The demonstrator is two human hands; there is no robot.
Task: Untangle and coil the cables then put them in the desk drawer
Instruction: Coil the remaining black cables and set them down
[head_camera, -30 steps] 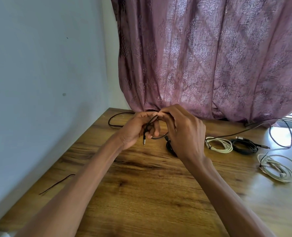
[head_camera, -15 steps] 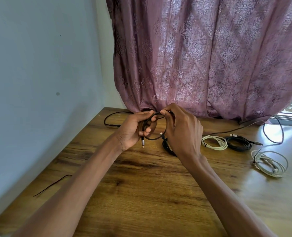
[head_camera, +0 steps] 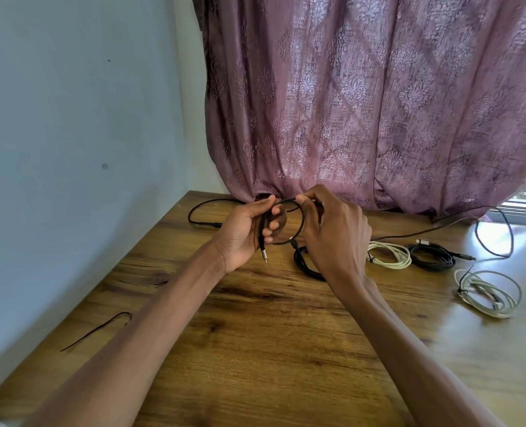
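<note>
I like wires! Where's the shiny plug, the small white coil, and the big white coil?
Silver metal plug (head_camera: pixel 264 254), head view: its tip.
Small white cable coil (head_camera: pixel 400 259), head view: right loop.
Big white cable coil (head_camera: pixel 501 308), head view: lower strands.

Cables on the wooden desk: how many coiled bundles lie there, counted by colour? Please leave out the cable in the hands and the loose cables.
White coiled cable bundles: 2, one near the right wrist and one at the right edge.
Black coiled cable bundles: 2, one partly hidden behind the right hand and one between the white bundles.
Total: 4

Black coil (head_camera: pixel 304 266) half behind right hand (head_camera: pixel 332 235)
</note>
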